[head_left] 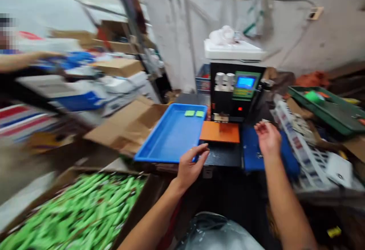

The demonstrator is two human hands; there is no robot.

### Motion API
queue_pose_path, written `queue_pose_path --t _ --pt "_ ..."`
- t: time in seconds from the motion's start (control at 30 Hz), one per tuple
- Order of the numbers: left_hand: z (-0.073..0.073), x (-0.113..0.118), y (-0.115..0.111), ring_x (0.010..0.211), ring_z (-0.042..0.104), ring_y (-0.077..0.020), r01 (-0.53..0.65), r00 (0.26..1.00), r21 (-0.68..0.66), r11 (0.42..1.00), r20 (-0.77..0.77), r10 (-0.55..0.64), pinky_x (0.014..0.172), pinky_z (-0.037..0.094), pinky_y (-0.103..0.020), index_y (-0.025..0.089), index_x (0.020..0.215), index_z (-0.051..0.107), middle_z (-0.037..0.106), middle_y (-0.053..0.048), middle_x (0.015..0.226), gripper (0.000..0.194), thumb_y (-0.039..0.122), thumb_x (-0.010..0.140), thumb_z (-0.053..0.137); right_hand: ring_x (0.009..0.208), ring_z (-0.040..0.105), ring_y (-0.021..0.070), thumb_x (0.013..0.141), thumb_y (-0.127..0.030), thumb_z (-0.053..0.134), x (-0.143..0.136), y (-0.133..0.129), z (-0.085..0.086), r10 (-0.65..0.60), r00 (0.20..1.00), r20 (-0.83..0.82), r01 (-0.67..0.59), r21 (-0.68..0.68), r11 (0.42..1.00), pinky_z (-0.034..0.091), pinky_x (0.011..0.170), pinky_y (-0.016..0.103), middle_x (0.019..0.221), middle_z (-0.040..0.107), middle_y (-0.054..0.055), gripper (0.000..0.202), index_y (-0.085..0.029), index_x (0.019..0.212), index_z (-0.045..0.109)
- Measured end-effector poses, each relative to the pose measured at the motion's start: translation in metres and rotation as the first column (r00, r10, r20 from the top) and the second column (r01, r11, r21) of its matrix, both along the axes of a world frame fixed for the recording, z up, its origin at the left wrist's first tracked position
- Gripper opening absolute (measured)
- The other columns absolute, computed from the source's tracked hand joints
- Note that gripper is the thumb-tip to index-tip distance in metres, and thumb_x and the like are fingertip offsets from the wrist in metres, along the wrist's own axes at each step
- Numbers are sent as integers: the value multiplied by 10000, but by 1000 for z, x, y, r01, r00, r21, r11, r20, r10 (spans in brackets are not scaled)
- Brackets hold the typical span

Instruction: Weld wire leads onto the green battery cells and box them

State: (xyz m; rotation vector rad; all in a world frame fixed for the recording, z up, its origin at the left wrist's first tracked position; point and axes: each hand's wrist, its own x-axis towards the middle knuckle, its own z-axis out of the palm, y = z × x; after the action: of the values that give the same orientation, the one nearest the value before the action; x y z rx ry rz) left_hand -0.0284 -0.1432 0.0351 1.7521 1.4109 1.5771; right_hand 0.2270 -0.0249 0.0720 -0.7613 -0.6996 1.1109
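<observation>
Forearms (154,214) lead; left grip (190,168) loosely released, right grip (269,139) unclear. A left nudge could jolt the blue tray (168,137) beside it, sliding two green pieces (189,113).

The brown cardboard box (139,203) of long green strips (108,200) has its near edge cut off. Blur hides whether the right hand (269,139) holds anything.

Bare left forearm (155,214), bare right forearm (286,204), greyish clothing (216,236) at the lap, pale flecks, blurred
</observation>
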Motion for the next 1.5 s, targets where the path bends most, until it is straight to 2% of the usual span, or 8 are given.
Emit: queue_pose_path --t 0.1,0.27,0.5,0.83,1.03,1.13,1.3,1.5 --pt "8 28 15 843 684 -185 146 989 18 989 21 -146 796 544 -301 193 1051 714 736 -66 935 222 335 898 638 786 680 162 791 -269 751 11 -14 0 -40 991 -127 34 -50 998 583 823 357 818 693 27 187 -192 846 590" --pt "17 64 29 814 684 -182 224 974 -24 974 51 -222 769 549 -283 177 1008 729 739 -66 928 230 351 878 655 798 680 150 827 -237 693 -26 -21 7 49 980 -190 -64 -77 995 560 843 333 825 702 22 144 -187 879 569" --pt "4 91 49 711 669 -171 303 940 -195 933 221 -259 682 527 -256 146 902 733 736 -56 834 227 349 842 652 755 672 136 877 -185 594 -61 -32 -2 48 983 -174 -74 -144 987 546 835 307 802 699 6 37 -182 875 557" --pt "-14 94 61 646 621 -154 233 961 -250 940 209 -182 641 472 -238 133 793 705 692 -38 715 238 338 838 594 751 677 175 728 -416 756 -85 -29 -28 -48 999 0 48 -106 993 549 790 334 833 687 48 330 -177 859 569" --pt "-4 74 57 593 525 -129 327 938 -269 906 213 -275 569 405 -224 139 783 653 619 -22 661 297 417 857 578 877 672 191 747 -455 754 -67 -35 -34 122 990 67 -118 -58 991 530 810 317 954 691 69 414 -184 1010 586" --pt "12 55 61 562 486 -119 473 881 -344 811 221 -419 537 380 -220 146 729 605 560 -5 612 321 444 846 576 939 653 201 777 -452 735 -53 -38 -35 309 931 193 -313 -9 950 513 863 333 1022 689 74 442 -200 1115 603" --pt "39 26 70 527 449 -105 671 706 -516 532 226 -671 489 328 -212 149 677 567 518 6 576 406 533 800 617 784 621 184 742 -409 763 -43 -42 -32 473 771 427 -496 -64 866 493 757 297 843 676 37 282 -194 908 687" --pt "42 16 71 497 367 -78 694 671 -562 450 278 -688 477 258 -216 148 669 553 460 35 547 435 558 767 658 685 591 180 716 -415 766 -47 -48 -25 518 689 506 -541 -116 833 483 669 297 734 646 27 242 -194 764 680"
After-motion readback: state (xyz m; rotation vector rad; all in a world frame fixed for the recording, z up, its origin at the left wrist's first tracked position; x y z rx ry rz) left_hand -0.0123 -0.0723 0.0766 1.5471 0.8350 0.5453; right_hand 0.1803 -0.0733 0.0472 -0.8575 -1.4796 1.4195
